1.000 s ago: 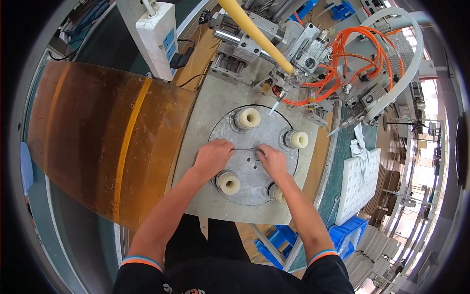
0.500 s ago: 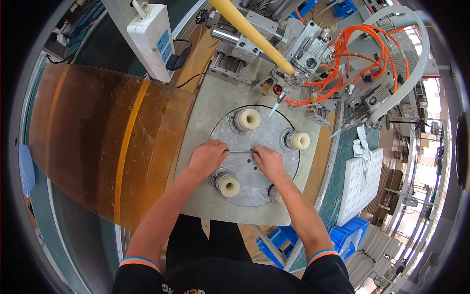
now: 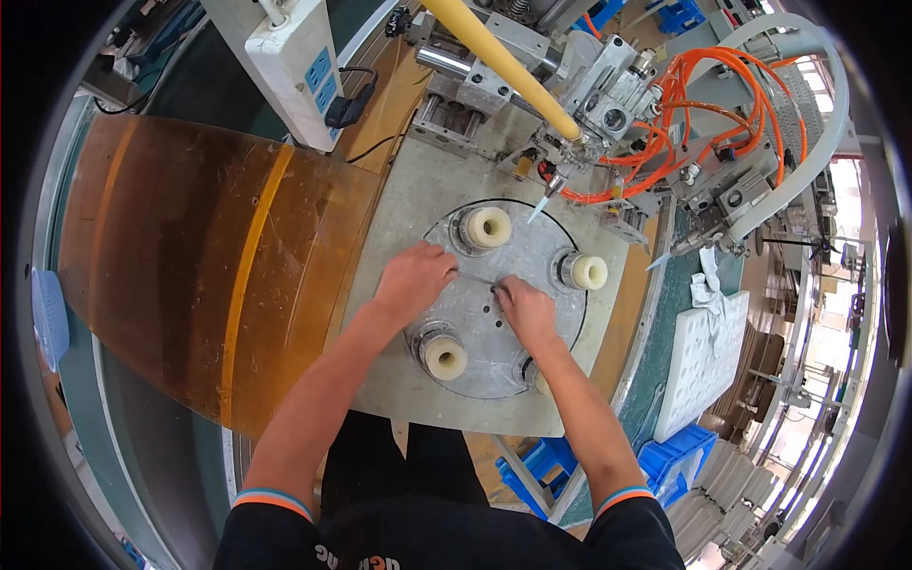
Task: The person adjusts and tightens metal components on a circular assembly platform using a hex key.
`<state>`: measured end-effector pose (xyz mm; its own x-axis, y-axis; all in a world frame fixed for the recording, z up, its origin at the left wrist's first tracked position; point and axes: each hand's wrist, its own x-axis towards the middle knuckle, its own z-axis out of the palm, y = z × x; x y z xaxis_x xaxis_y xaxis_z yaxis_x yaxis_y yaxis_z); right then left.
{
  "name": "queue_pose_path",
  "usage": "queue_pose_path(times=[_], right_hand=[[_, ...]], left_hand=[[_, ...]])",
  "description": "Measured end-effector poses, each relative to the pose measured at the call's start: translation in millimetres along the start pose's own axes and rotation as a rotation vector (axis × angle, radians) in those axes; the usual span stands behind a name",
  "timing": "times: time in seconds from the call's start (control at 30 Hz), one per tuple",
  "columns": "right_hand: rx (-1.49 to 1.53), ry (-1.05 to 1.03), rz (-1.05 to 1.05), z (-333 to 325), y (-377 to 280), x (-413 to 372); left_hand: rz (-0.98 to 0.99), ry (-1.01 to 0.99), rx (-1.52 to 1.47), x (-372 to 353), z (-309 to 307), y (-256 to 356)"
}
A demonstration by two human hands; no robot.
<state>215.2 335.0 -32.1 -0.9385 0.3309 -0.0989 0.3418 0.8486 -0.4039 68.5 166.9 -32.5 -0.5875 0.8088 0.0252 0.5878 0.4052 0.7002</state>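
A thin metal hex key (image 3: 477, 278) spans the gap between my hands, low over the round metal plate (image 3: 465, 323). The fingers of my left hand (image 3: 416, 280) are closed on its left end. My right hand (image 3: 527, 309) pinches the other end near the plate's middle, where its fingers hide the tip. Two dark bolt holes (image 3: 492, 315) show just beside my right fingers. Around the hands stand cream plastic holders on the plate: one at the top (image 3: 490, 228), one at the right (image 3: 589, 273), one at the lower left (image 3: 445, 359). Another is partly hidden behind my right forearm.
Above the plate hangs a dispensing nozzle (image 3: 540, 207) on a machine with orange air hoses (image 3: 674, 114) and a yellow tube (image 3: 503, 66). An amber guard sheet (image 3: 190, 275) lies left. A power strip (image 3: 299, 71), white perforated board (image 3: 703, 361) and blue crate (image 3: 679, 461) surround the station.
My left hand has moved slightly up and right, swinging its end of the hex key upward. My right hand stays near the plate's middle, and the view has shifted a little.
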Motion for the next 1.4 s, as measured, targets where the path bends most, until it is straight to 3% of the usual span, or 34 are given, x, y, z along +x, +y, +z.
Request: queue_pose_path(times=[0.07,0.27,0.47,0.67,0.77,1.0,1.1,1.17,1.4], right_hand=[[-0.132,-0.023,-0.002,-5.6,-5.2,0.9],[-0.139,-0.07,0.018,-3.9,-11.8,-2.2],[-0.172,-0.176,-0.091,-9.5,-7.7,13.2],[-0.09,-0.159,-0.029,-6.5,-5.0,9.6],[-0.094,-0.178,-0.001,-6.2,-5.7,10.3],[-0.001,-0.023,0.018,-2.1,-13.6,-0.2],[0.043,0.019,-0.117,-7.5,-14.3,-9.4],[0.097,0.129,-0.072,-12.2,-1.8,-18.0],[-0.029,0.053,0.281,-23.1,27.5,-14.2]], left_hand=[[0.084,-0.026,0.003,9.0,-2.4,-4.1],[0.151,-0.087,0.012,19.8,-6.4,-11.8],[0.035,-0.171,-0.008,21.9,2.8,-32.5],[0.076,-0.087,0.009,36.4,-0.6,-29.4],[0.106,-0.163,0.07,45.4,-4.0,-32.9],[0.081,-0.098,0.13,12.0,-14.6,-16.1],[0.059,-0.163,-0.042,-11.1,-31.6,-7.4],[-0.015,-0.237,-0.15,-16.6,-29.3,13.2],[-0.025,-0.227,-0.093,-3.1,12.9,51.2]])
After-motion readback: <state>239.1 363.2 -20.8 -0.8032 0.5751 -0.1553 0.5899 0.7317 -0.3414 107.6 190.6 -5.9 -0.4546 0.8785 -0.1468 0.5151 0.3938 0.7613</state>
